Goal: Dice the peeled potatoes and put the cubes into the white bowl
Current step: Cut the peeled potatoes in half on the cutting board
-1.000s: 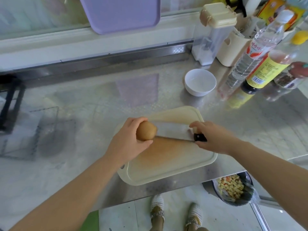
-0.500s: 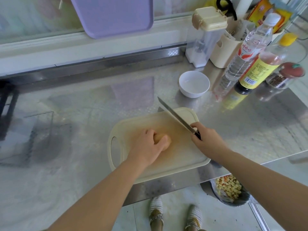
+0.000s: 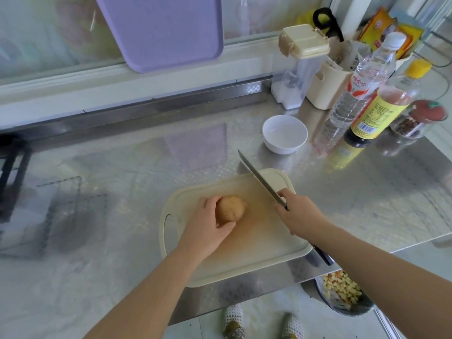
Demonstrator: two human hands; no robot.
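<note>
A peeled, tan potato (image 3: 231, 207) lies on the cream cutting board (image 3: 256, 250). My left hand (image 3: 208, 227) grips the potato from its left side, thumb under it and fingers over the top. My right hand (image 3: 299, 215) holds a knife (image 3: 259, 179) by the handle, its long blade pointing up and away to the left, raised over the board's far right corner and clear of the potato. The white bowl (image 3: 285, 133) stands empty on the steel counter beyond the board.
Bottles (image 3: 352, 104) and a spice jar (image 3: 415, 122) stand right of the bowl, with a salt container (image 3: 293, 69) and utensil holder behind. A purple board (image 3: 161, 30) leans on the back wall. Below the counter edge, a bin (image 3: 342, 293) holds diced scraps.
The knife went from lying flat beside the potato to raised with its blade angled away. My left hand set the potato down on the board and now uncovers more of it.
</note>
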